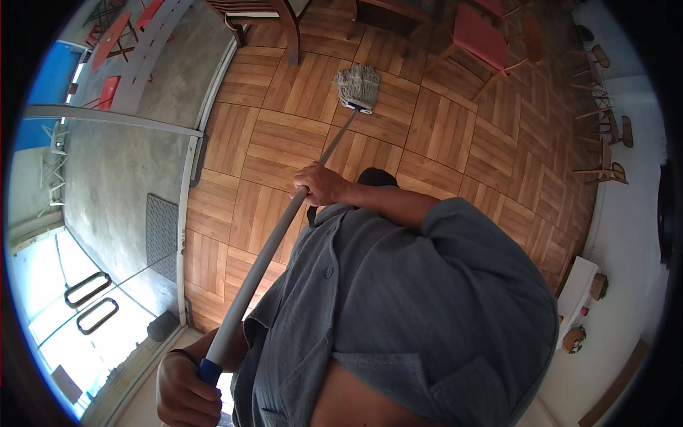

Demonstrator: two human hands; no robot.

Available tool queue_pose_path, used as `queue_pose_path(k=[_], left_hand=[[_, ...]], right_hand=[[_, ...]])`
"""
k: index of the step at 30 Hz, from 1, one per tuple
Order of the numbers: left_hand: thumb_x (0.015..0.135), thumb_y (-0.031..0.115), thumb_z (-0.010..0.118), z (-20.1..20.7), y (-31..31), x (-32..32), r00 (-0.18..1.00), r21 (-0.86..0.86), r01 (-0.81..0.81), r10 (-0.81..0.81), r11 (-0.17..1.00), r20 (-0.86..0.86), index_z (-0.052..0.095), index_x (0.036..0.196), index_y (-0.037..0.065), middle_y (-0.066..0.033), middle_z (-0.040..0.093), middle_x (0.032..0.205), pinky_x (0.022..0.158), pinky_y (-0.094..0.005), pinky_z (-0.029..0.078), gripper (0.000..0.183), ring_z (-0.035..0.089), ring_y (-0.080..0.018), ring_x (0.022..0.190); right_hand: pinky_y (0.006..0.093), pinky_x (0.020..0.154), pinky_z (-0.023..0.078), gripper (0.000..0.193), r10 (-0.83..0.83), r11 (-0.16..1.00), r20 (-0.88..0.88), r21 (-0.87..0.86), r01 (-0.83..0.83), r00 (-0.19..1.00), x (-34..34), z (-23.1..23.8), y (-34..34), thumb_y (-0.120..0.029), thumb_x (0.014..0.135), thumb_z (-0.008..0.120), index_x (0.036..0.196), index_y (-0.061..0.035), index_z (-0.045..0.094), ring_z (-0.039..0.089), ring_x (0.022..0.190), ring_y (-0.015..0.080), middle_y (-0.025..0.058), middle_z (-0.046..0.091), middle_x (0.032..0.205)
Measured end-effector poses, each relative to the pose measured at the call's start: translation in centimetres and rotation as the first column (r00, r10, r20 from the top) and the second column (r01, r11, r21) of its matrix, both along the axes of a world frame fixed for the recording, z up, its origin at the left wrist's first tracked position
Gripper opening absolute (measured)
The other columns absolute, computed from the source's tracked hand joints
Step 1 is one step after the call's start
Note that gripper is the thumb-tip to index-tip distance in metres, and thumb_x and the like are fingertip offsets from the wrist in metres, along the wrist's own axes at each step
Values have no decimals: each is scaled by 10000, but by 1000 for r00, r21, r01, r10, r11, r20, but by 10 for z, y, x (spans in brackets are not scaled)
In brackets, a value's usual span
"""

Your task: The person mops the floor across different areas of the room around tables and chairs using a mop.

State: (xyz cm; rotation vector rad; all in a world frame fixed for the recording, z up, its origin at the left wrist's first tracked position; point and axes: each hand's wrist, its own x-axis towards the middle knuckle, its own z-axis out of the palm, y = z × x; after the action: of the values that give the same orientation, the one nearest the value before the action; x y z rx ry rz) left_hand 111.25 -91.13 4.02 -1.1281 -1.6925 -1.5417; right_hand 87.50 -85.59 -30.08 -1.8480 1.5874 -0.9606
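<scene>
A string mop with a long grey handle stretches from the lower left up to its grey-beige string head, which lies on the wooden floor ahead of me. My left hand is closed round the blue end of the handle, low at the left. Further along the shaft, my right hand grips it with its fingers wrapped round. A blue and white clamp joins shaft and strings. A dark shoe shows just beyond my right forearm.
The parquet floor is bordered at left by a glass partition frame. A dark wooden chair and a red-seated chair stand ahead. More wooden chairs line the right wall. A grey mat lies beyond the glass.
</scene>
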Motion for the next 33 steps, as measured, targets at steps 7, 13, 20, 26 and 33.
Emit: queue_pose_path(k=[7, 13, 20, 26, 33], left_hand=[[799, 54, 579, -5, -35, -51, 981, -1, 195, -195, 981, 11, 313, 506, 194, 74, 324, 454, 372, -250, 219, 420, 354, -53, 372], [792, 1, 559, -15, -34, -94, 990, -32, 104, -100, 994, 96, 372, 513, 143, 36, 410, 481, 407, -201, 287, 365, 421, -70, 392], [639, 156, 618, -58, -73, -205, 917, -72, -186, 199, 980, 345, 413, 476, 160, 3, 490, 502, 559, -309, 427, 262, 539, -167, 484], [519, 137, 606, -113, -75, -264, 834, 93, -341, 256, 935, 490, 436, 463, 85, -38, 492, 493, 593, -346, 401, 186, 507, -214, 475], [712, 127, 583, -66, -85, -178, 885, -37, -249, 243, 968, 397, 480, 489, 79, -41, 514, 494, 478, -311, 421, 250, 508, -190, 421]], right_hand=[[443, 547, 395, 352, -22, 1000, 16, -12, 23, 1000, -49, -7, -22, -240, 812, 605, 544, -62, 464, 540, 581, 330, 121, 494, 538], [451, 567, 430, 260, 52, 995, -28, -79, -54, 998, -112, -11, -55, -212, 760, 613, 571, -86, 485, 562, 599, 333, 115, 529, 564], [425, 667, 474, 166, -197, 976, -252, 43, 214, 948, -262, -28, -93, -230, 799, 606, 706, -92, 610, 602, 750, 291, 90, 591, 700], [441, 676, 461, 302, -458, 850, -185, 196, 490, 869, -328, -45, -98, -256, 838, 616, 676, -8, 555, 594, 742, 317, 134, 586, 755], [447, 684, 435, 306, -456, 886, -51, 67, 459, 888, -226, -40, -95, -248, 817, 640, 659, -13, 524, 543, 772, 328, 147, 536, 726]])
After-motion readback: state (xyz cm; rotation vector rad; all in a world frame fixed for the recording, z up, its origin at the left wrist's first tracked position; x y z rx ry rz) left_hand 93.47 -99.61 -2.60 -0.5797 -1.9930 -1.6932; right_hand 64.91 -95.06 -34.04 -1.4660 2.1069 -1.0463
